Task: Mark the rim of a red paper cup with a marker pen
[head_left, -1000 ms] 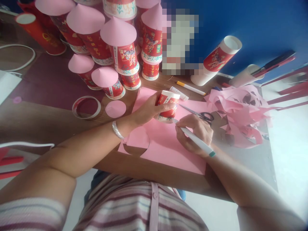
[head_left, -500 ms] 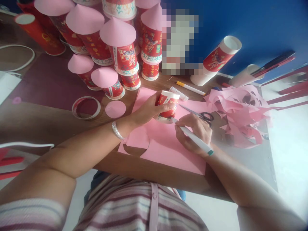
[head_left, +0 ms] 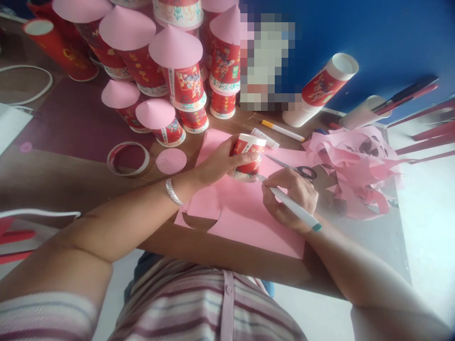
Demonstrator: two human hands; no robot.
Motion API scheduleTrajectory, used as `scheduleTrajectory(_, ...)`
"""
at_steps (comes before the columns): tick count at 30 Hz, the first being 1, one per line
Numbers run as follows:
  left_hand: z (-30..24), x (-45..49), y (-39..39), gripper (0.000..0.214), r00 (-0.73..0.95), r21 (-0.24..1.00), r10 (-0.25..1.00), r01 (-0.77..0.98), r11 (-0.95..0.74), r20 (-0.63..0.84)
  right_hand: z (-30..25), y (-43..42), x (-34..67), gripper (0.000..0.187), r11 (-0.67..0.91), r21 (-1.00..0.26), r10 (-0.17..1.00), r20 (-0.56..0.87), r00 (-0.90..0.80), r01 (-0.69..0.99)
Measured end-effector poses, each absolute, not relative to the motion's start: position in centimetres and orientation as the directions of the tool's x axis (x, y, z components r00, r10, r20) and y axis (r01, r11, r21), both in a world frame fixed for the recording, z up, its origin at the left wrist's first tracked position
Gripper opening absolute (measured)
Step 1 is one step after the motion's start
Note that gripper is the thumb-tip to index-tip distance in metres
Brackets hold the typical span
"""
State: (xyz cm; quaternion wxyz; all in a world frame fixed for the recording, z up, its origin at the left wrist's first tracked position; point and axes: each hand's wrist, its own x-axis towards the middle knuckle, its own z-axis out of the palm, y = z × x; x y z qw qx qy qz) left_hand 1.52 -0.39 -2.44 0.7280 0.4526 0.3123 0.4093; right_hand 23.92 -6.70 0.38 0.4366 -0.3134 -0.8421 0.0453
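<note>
A red paper cup (head_left: 250,158) with a white base band is in my left hand (head_left: 223,163), thumb across its front. Dark green strokes show on the band. My right hand (head_left: 291,199) is closed round a white marker pen (head_left: 296,208) with a green end; its tip is at the band's right edge, though I cannot tell if it touches. Below both hands lies a pink paper sheet (head_left: 256,222), a round hole cut near its left corner. Scissors (head_left: 295,168) rest just beyond my right hand. A small pink paper disc (head_left: 171,161) lies left of the cup.
Several red cups with pink paper cones (head_left: 176,47) are stacked at the back left. A cut cup ring (head_left: 128,158) lies before them. Behind the sheet are a yellow-capped marker (head_left: 282,130) and a leaning cup stack (head_left: 329,80). Pink paper scraps (head_left: 362,161) heap up on the right.
My right hand and the marker have shifted slightly right along the cup's base band. My left hand still holds the cup in the same place.
</note>
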Motion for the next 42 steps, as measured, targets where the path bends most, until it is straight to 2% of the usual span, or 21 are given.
scheduleTrajectory(11, -2.69, 1.53, -0.26, 0.070, 0.483, 0.925, 0.875, -0.314, 0.216, -0.041, 0.49, -6.60, 23.80, 0.036, 0.837, -0.395, 0.540, 0.705, -0.460, 0.378)
scheduleTrajectory(16, -2.33, 1.59, -0.32, 0.066, 0.488, 0.926, 0.872, -0.310, 0.215, -0.039, 0.51, -6.54, 23.79, 0.035, 0.833, -0.379, 0.542, 0.703, -0.459, 0.403)
scheduleTrajectory(23, -2.19, 1.70, -0.28, 0.065, 0.478, 0.931, 0.878, -0.316, 0.182, -0.010, 0.35, -6.31, 23.69, 0.025, 0.837, -0.288, 0.505, 0.734, -0.454, 0.466)
scheduleTrajectory(29, -2.38, 1.78, -0.19, 0.066, 0.478, 0.944, 0.878, -0.297, 0.147, 0.014, 0.15, -6.18, 23.76, 0.027, 0.845, -0.288, 0.497, 0.734, -0.463, 0.451)
scheduleTrajectory(42, -1.91, 1.82, -0.44, 0.069, 0.480, 0.928, 0.877, -0.311, 0.206, -0.034, 0.37, -5.93, 23.53, 0.034, 0.843, -0.280, 0.494, 0.740, -0.456, 0.459)
